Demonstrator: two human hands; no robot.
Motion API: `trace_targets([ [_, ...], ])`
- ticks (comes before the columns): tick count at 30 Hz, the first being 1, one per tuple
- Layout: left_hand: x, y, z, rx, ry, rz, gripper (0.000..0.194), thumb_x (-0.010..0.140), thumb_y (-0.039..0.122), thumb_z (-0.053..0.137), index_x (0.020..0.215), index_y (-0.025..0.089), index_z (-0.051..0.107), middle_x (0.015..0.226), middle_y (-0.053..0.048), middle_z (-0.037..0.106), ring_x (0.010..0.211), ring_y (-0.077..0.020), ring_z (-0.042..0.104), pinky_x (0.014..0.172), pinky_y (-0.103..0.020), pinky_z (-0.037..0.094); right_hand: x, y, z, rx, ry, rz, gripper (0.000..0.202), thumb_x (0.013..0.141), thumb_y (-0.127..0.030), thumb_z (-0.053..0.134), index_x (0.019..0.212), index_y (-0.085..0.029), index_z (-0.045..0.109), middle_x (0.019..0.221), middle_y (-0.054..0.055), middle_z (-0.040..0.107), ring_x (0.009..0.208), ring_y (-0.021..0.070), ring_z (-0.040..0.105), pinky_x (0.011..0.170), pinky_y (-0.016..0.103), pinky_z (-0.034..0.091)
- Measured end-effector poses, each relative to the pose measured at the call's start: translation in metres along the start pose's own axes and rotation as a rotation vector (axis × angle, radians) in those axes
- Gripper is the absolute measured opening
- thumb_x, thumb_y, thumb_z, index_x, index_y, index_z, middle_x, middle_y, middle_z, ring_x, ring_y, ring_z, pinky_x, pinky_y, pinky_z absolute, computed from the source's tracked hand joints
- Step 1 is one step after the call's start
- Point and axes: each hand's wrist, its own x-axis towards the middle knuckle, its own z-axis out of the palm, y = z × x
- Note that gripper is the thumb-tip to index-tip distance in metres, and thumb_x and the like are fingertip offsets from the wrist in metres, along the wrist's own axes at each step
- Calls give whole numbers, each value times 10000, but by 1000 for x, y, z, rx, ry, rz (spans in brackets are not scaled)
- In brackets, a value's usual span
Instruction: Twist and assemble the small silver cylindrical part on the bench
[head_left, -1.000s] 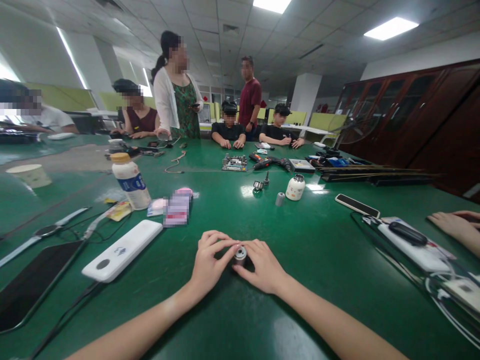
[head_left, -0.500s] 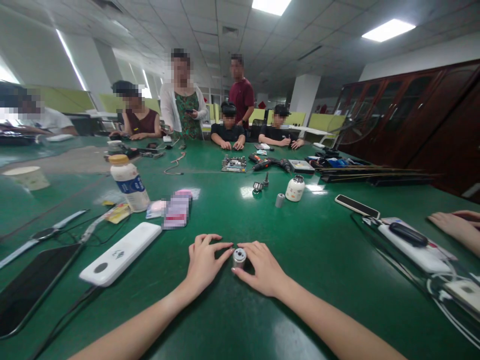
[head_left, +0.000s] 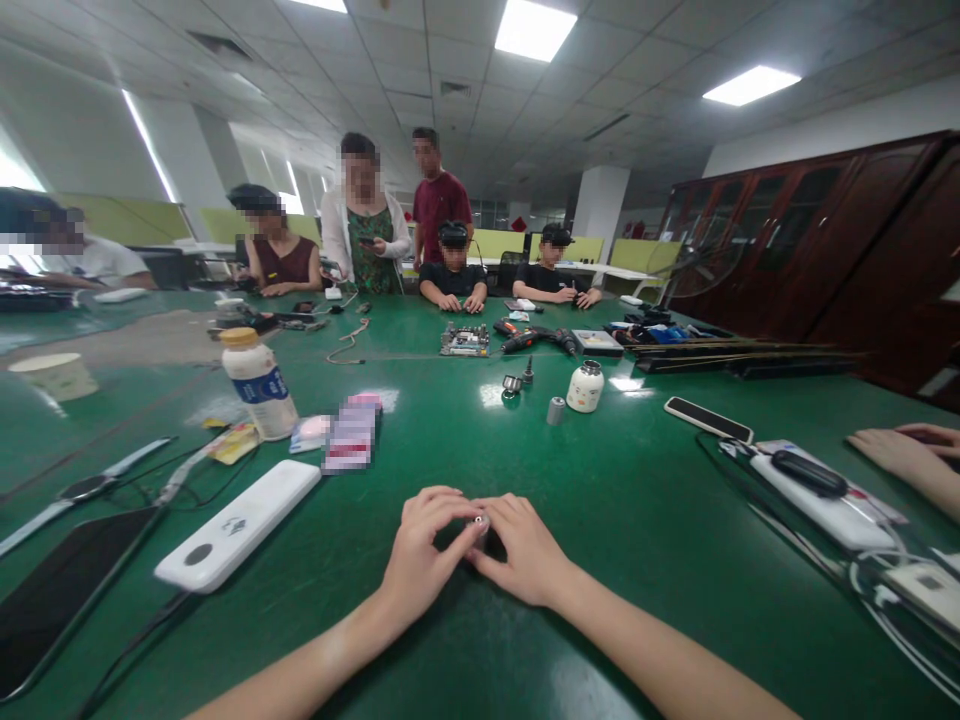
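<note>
Between both hands, on the middle near part of the green table (head_left: 637,520), well in from the far edge: a metal can (head_left: 483,537), seemingly upright. Right hand (head_left: 527,553) with its grip clamped around the can. Left hand (head_left: 420,545) with thumb and finger close at the can's top, by a tiny shiny bit; cannot tell if pinched tight or just touching. Can not let go. Top mostly hidden, so cannot tell of any part put on or taken off. Other can (head_left: 555,410) out of hand, ahead and a bit right, just beside a jar (head_left: 585,387). Green top in plain sight from hands to jar. Power bank (head_left: 238,527) on the left, phone (head_left: 709,419) farther off on the right. Near edge and near corners out of view.
</note>
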Motion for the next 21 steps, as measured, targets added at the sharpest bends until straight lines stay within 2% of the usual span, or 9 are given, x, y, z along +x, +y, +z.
trace_targets([
  [4, 0, -3, -1, 13, 17, -24, 109, 856, 328, 655, 925, 286, 728, 912, -13, 753, 979, -250, 621, 885, -437, 455, 0, 0, -1, -10, -2, 1, 410, 884, -392, 613, 1238, -192, 568, 1228, 108, 635, 1119, 253, 555, 966, 421, 416],
  [12, 3, 1, -1, -20, -36, -20, 135, 880, 314, 626, 957, 274, 730, 930, -20, 749, 973, -241, 577, 896, -437, 459, -1, 0, 5, 21, 5, 1, 441, 867, -381, 640, 1249, -172, 565, 1224, 100, 638, 1103, 237, 558, 967, 414, 428],
  [14, 3, 2, -1, -33, -46, -17, 147, 889, 312, 616, 969, 269, 732, 937, -26, 745, 967, -237, 569, 893, -433, 461, 1, -1, 1, 18, -16, 18, 450, 871, -385, 641, 1259, -170, 565, 1245, 106, 631, 1125, 240, 558, 982, 425, 430],
  [16, 2, 2, -1, -41, -53, -18, 155, 895, 314, 610, 974, 264, 734, 935, -33, 743, 965, -237, 567, 891, -432, 462, 6, -5, -16, 3, -91, 14, 465, 863, -410, 657, 1257, -175, 581, 1283, 119, 614, 1168, 262, 553, 1004, 454, 429],
  [19, 3, 2, -1, -53, -59, -22, 162, 899, 329, 607, 963, 260, 738, 923, -40, 745, 952, -237, 571, 876, -424, 467, 13, -14, -71, -16, -267, -55, 439, 788, -435, 744, 1168, -230, 663, 1287, 109, 621, 1209, 308, 555, 992, 480, 459],
  [20, 3, 2, -1, -59, -60, -21, 164, 901, 333, 606, 959, 259, 740, 921, -41, 747, 946, -235, 574, 869, -420, 469, 13, -17, -92, -13, -208, -55, 390, 801, -422, 736, 1152, -263, 675, 1302, 88, 613, 1226, 299, 548, 998, 468, 462],
  [21, 3, 2, -1, -63, -62, -18, 164, 902, 334, 604, 954, 258, 741, 920, -42, 748, 939, -233, 578, 864, -417, 470, 12, -20, -111, -22, -86, -52, 404, 831, -428, 705, 1208, -297, 641, 1323, 74, 594, 1230, 281, 544, 1008, 454, 461],
])
